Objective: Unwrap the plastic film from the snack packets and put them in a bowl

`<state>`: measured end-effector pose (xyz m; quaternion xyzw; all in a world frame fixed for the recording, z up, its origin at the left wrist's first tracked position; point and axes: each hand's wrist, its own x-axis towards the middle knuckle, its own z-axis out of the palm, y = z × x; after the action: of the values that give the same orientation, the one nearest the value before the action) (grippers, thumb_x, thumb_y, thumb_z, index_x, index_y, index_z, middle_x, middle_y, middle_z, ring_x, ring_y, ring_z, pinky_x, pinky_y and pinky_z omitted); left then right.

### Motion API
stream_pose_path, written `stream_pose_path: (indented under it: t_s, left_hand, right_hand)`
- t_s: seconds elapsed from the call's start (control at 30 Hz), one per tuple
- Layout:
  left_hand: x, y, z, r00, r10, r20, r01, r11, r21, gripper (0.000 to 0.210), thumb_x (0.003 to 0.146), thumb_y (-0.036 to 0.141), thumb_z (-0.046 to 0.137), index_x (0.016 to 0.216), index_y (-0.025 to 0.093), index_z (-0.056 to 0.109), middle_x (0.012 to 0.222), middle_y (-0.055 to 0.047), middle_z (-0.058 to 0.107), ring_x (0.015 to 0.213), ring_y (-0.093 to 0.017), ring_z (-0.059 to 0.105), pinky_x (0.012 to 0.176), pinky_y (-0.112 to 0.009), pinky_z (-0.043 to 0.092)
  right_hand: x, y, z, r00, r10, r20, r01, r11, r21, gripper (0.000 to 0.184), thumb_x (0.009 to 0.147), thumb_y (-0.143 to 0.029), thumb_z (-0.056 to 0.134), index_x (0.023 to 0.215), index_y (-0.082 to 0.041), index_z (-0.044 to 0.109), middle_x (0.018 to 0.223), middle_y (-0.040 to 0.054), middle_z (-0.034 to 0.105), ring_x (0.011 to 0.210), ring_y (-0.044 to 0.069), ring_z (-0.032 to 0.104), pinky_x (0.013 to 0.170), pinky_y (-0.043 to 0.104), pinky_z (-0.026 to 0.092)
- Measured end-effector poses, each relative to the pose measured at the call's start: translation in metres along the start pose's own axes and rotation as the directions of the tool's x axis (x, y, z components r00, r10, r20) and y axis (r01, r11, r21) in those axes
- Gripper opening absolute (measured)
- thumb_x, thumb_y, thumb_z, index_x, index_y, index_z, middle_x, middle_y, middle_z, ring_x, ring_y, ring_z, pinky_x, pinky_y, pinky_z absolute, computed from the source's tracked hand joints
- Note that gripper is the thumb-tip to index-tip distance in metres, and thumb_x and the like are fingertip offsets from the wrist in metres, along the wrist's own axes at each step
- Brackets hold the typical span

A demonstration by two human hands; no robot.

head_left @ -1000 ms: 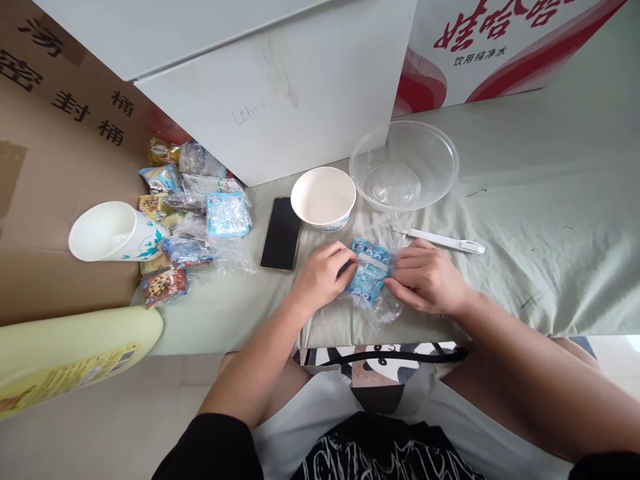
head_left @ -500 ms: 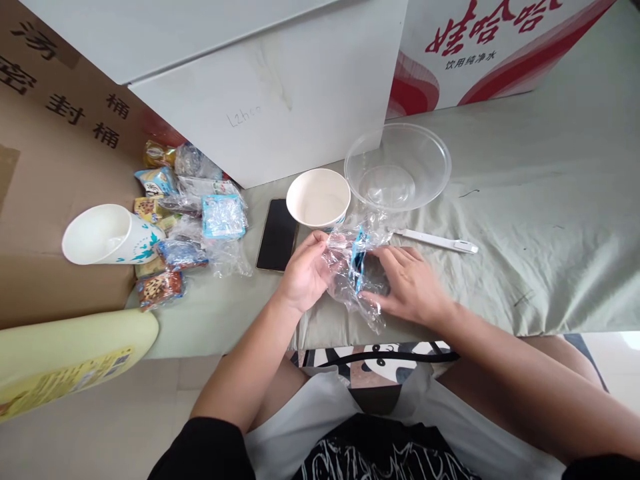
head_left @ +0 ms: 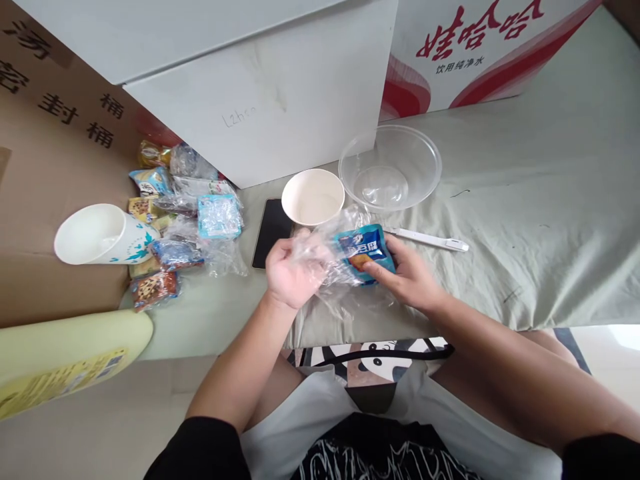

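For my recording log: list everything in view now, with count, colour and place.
snack packet: 1, blue, centre
plastic wrap: count unclear, transparent, beside packet
paper bowl: 1, white, centre
plastic bowl: 1, clear, right of centre
phone: 1, black, left of centre
slim tool: 1, white, right of packet
paper cup: 1, white and teal, left
wrapped snacks: several, mixed colours, left
carton: 1, brown, far left
box: 1, white, top centre
printed carton: 1, white and red, top right
labelled object: 1, yellow-green, lower left
cloth: 1, grey-green, under bowls
panda-print surface: 1, mixed, below cloth
top: 1, black, bottom
shorts: 1, pale grey, bottom
left hand: 1, bare, at wrap
right hand: 1, bare, holding packet
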<state>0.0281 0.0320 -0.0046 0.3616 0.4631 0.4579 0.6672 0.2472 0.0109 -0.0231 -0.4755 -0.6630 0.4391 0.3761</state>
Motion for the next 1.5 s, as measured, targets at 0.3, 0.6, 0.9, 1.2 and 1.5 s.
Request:
stream_pose_path:
  t_s: [0.3, 0.6, 0.9, 1.2, 1.5]
  left_hand:
    - [0.002, -0.002, -0.003, 0.999, -0.04, -0.003, 0.04, 0.998, -0.046, 0.048, 0.084, 0.056, 0.041, 0.063, 0.023, 0.014, 0.056, 0.002, 0.015, 0.05, -0.013, 0.023, 0.049, -0.032, 0.03]
    - [0.001, -0.004, 0.006, 0.998, -0.051, 0.045, 0.053, 0.997, -0.063, 0.043, 0.088, 0.055, 0.041, 0.065, 0.023, 0.022, 0.061, 0.0, 0.028, 0.057, -0.017, 0.037, 0.057, -0.037, 0.042]
    - [0.001, -0.009, 0.01, 0.984, -0.162, 0.078, 0.17, 0.979, -0.111, 0.032, 0.092, 0.054, 0.052, 0.092, 0.024, 0.062, 0.118, -0.009, 0.071, 0.115, -0.03, 0.068, 0.091, -0.049, 0.058]
    - [-0.001, -0.01, 0.002, 0.992, -0.069, 0.106, 0.075, 0.996, -0.05, 0.069, 0.071, 0.078, 0.071, 0.113, 0.024, 0.066, 0.126, -0.012, 0.071, 0.122, -0.035, 0.066, 0.095, -0.048, 0.058]
    - [-0.01, -0.027, 0.005, 0.938, 0.026, 0.345, -0.211, 0.831, 0.514, 0.116, 0.058, 0.055, 0.093, 0.154, 0.023, 0.038, 0.157, -0.02, 0.044, 0.147, -0.04, 0.043, 0.12, -0.055, 0.038]
  right_hand:
    - [0.024, -0.017, -0.041, 0.9, -0.116, -0.421, -0.045, 0.934, -0.354, 0.043, 0.097, -0.041, 0.054, 0.136, -0.024, 0.052, 0.118, 0.0162, 0.069, 0.101, 0.034, 0.071, 0.08, 0.05, 0.06]
    - [-0.002, -0.008, -0.045, 0.879, -0.455, -0.14, 0.335, 0.801, -0.496, 0.061, 0.095, -0.028, 0.054, 0.154, -0.025, 0.04, 0.147, 0.0184, 0.056, 0.137, 0.04, 0.054, 0.111, 0.064, 0.046]
    - [-0.003, 0.008, -0.006, 0.971, -0.195, 0.138, 0.209, 0.973, -0.099, 0.074, 0.086, -0.051, 0.07, 0.148, -0.022, 0.044, 0.138, 0.0162, 0.064, 0.122, 0.032, 0.066, 0.099, 0.049, 0.057]
    - [0.005, 0.002, -0.004, 0.973, 0.1, -0.209, -0.106, 0.994, -0.02, 0.016, 0.09, -0.038, 0.057, 0.085, -0.023, 0.06, 0.072, 0.0011, 0.065, 0.065, 0.019, 0.061, 0.062, 0.033, 0.049]
    - [0.005, -0.003, -0.013, 0.972, 0.108, -0.206, -0.111, 0.994, -0.002, 0.019, 0.09, -0.044, 0.058, 0.084, -0.026, 0.059, 0.076, 0.0032, 0.067, 0.069, 0.023, 0.062, 0.062, 0.036, 0.05]
